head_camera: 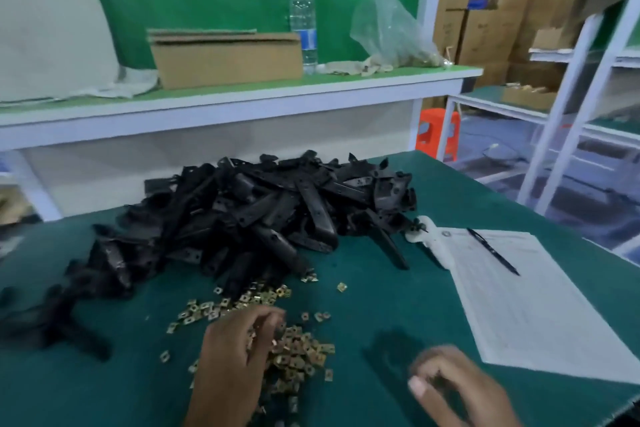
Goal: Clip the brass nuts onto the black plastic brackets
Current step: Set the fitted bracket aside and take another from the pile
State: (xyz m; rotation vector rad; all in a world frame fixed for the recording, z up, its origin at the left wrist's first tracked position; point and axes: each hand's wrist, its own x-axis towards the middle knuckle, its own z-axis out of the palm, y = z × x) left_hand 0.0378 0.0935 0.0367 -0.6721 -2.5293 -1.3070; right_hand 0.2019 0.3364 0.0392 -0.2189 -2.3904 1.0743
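A big heap of black plastic brackets lies across the middle of the green table. In front of it, brass nuts are scattered and piled. My left hand is down in the nut pile with its fingers curled, and a few nuts show between the fingertips. At the lower right my right hand is blurred by motion, fingers curled round a dark black bracket that sticks out to its left.
A printed sheet with a black pen lies at the right, beside a white plastic part. The shelf behind holds a cardboard box, a water bottle and a plastic bag. An orange stool stands past the table.
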